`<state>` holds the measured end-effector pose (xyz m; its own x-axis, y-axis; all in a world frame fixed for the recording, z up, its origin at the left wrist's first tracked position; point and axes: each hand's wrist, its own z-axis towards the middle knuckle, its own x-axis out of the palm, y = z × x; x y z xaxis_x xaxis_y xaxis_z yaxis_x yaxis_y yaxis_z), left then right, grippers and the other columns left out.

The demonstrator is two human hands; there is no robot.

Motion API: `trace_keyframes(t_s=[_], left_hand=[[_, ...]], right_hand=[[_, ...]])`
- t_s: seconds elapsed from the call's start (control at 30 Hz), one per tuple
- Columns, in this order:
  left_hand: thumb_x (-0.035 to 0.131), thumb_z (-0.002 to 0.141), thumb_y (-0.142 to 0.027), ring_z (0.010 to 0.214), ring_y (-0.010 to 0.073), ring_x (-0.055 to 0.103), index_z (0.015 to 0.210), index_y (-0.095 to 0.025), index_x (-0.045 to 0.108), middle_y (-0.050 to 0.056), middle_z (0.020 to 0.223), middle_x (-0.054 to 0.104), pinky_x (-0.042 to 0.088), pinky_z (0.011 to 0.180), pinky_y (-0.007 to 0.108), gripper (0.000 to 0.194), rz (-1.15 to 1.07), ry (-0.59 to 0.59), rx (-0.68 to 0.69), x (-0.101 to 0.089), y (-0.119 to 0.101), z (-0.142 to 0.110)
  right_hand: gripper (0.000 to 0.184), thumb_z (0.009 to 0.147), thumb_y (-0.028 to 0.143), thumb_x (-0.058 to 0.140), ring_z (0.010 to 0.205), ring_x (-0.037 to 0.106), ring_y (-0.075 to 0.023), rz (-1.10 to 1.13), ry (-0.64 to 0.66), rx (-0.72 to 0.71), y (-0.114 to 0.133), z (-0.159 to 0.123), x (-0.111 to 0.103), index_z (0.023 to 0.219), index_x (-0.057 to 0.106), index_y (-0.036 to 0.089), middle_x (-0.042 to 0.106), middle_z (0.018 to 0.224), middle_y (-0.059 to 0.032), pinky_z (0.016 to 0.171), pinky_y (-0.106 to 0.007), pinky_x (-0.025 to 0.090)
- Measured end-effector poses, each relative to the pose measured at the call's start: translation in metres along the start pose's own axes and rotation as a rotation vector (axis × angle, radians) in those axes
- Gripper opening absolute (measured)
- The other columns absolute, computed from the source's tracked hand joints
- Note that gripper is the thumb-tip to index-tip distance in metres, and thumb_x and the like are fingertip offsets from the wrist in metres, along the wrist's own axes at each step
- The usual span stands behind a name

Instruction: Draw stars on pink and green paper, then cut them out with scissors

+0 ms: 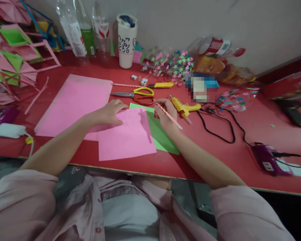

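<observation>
A pink paper sheet (126, 135) lies on the red table (215, 150), partly over a green sheet (163, 135). My left hand (110, 112) rests on the pink sheet's upper left part, fingers curled and pressed down on it. My right hand (165, 112) is closed on a pink pencil (170, 117), its tip near the pink sheet's upper right corner above the green sheet.
A larger stack of pink paper (72, 103) lies to the left. Yellow-handled scissors (136, 93), a yellow utility knife (162, 85), a yellow glue gun (183, 107) with black cable (223, 129), a white cup (126, 42), bottles (76, 30), paper stars (170, 63), and a purple power strip (268, 159) surround the work.
</observation>
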<state>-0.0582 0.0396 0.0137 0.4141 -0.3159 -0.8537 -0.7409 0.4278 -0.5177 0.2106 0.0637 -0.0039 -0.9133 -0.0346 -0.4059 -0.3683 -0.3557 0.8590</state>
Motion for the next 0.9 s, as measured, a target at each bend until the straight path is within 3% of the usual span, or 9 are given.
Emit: trace_keyframes(t_s=[0.1, 0.2, 0.33, 0.47, 0.53, 0.6, 0.7, 0.8, 0.9], left_hand=[[0.065, 0.072, -0.04, 0.123, 0.0315, 0.048, 0.13, -0.017, 0.05, 0.014, 0.128, 0.053, 0.043, 0.102, 0.045, 0.065, 0.008, 0.027, -0.002, 0.002, 0.0, 0.002], [0.069, 0.068, -0.041, 0.122, 0.031, 0.049, 0.127, -0.017, 0.049, 0.013, 0.124, 0.053, 0.044, 0.101, 0.045, 0.067, -0.023, 0.019, -0.019, 0.003, -0.001, 0.005], [0.068, 0.066, -0.035, 0.111, 0.0282, 0.055, 0.103, -0.02, 0.051, 0.011, 0.119, 0.052, 0.049, 0.091, 0.041, 0.043, -0.13, 0.007, -0.085, 0.002, -0.005, 0.005], [0.064, 0.07, -0.033, 0.099, 0.0254, 0.06, 0.1, -0.023, 0.046, 0.008, 0.111, 0.059, 0.051, 0.081, 0.038, 0.036, -0.35, 0.04, -0.141, -0.006, -0.009, 0.004], [0.061, 0.071, -0.032, 0.097, 0.0246, 0.062, 0.099, -0.022, 0.047, 0.008, 0.107, 0.062, 0.051, 0.079, 0.037, 0.033, -0.41, 0.052, -0.139, -0.012, -0.013, 0.006], [0.06, 0.07, -0.031, 0.098, 0.0248, 0.064, 0.097, -0.021, 0.049, 0.008, 0.108, 0.064, 0.051, 0.08, 0.036, 0.031, -0.463, 0.049, -0.139, -0.016, -0.018, 0.01], [0.058, 0.07, -0.029, 0.104, 0.0247, 0.064, 0.098, -0.021, 0.052, 0.008, 0.113, 0.065, 0.051, 0.085, 0.036, 0.03, -0.522, 0.025, -0.131, -0.013, -0.027, 0.018], [0.054, 0.073, -0.029, 0.106, 0.0239, 0.064, 0.105, -0.019, 0.053, 0.009, 0.117, 0.065, 0.052, 0.085, 0.034, 0.034, -0.582, 0.012, -0.126, -0.003, -0.031, 0.019], [0.055, 0.074, -0.029, 0.1, 0.024, 0.066, 0.104, -0.019, 0.058, 0.007, 0.111, 0.068, 0.053, 0.082, 0.035, 0.032, -0.613, 0.064, -0.132, -0.003, -0.024, 0.007]], right_hand=[[0.017, 0.085, 0.033, 0.056, 0.058, 0.05, -0.0101, 0.053, -0.009, 0.063, 0.0, 0.006, -0.006, 0.095, 0.057, 0.02, 0.055, 0.073, 0.0019, 0.052, -0.023, 0.04], [0.019, 0.086, 0.034, 0.053, 0.056, 0.053, -0.0105, 0.065, 0.067, 0.054, -0.001, 0.004, -0.007, 0.098, 0.058, 0.02, 0.062, 0.074, 0.0003, 0.053, -0.024, 0.042], [0.015, 0.083, 0.027, 0.052, 0.06, 0.057, -0.0119, 0.013, 0.122, 0.075, -0.003, -0.002, -0.003, 0.095, 0.057, 0.02, 0.064, 0.075, 0.0002, 0.058, -0.025, 0.044], [0.018, 0.084, 0.026, 0.048, 0.062, 0.06, -0.014, 0.018, 0.068, 0.103, -0.005, -0.002, -0.004, 0.099, 0.055, 0.021, 0.063, 0.074, 0.001, 0.06, -0.026, 0.045], [0.015, 0.087, 0.031, 0.048, 0.056, 0.054, -0.0136, -0.075, 0.042, 0.072, -0.003, 0.001, -0.009, 0.09, 0.057, 0.021, 0.058, 0.063, 0.0032, 0.059, -0.026, 0.041], [0.023, 0.087, 0.037, 0.053, 0.055, 0.048, -0.013, -0.174, 0.014, 0.026, 0.0, 0.002, -0.015, 0.07, 0.054, 0.021, 0.049, 0.056, 0.0041, 0.059, -0.026, 0.037], [0.031, 0.082, 0.036, 0.061, 0.064, 0.048, -0.0143, -0.276, -0.047, -0.042, 0.006, 0.003, -0.021, 0.058, 0.048, 0.02, 0.05, 0.065, 0.0006, 0.065, -0.028, 0.037], [0.015, 0.087, 0.028, 0.055, 0.063, 0.051, -0.0156, -0.361, -0.008, -0.007, 0.007, 0.001, -0.026, 0.079, 0.063, 0.018, 0.054, 0.067, -0.0001, 0.062, -0.027, 0.037], [0.037, 0.086, 0.021, 0.054, 0.063, 0.057, -0.0179, -0.501, 0.061, 0.118, 0.006, 0.0, -0.033, 0.123, 0.06, 0.016, 0.063, 0.07, -0.001, 0.061, -0.027, 0.04]])
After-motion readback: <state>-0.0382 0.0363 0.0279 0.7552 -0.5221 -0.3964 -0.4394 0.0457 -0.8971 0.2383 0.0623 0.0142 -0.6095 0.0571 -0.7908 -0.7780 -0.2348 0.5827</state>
